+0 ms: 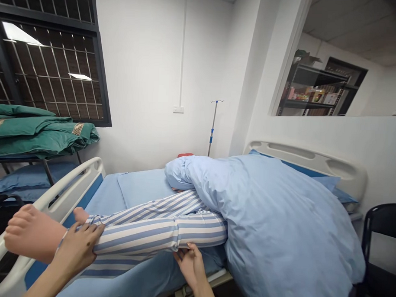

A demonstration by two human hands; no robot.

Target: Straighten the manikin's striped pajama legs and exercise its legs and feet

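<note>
Two arms reach in from the bottom edge. The left hand curls over the ankle end of a near leg in blue-and-white striped cloth trousers, fingers wrapped across the top — clasped on it. The right hand turns palm upward by the knee, fingertips touching the cloth's underside; whether they close on a fold, I cannot tell.

The near leg runs along the bed's near side, its smooth, manikin-like bare foot reaching past the white moulded-plastic footboard. Good handling probably means two firm supports: the right palm deeper under the knee, the ankle cupped from beneath, both hands moving evenly so that the joint is not twisted and the heel does not catch the rim.

Beyond lies a far leg in the same stripes, on a pale-blue sheet. A puffy pale-blue quilt covers the upper end — best kept off the right wrist. Farther back are a slim metal drip stand with blue collars and a dark-framed, barred window.
</note>
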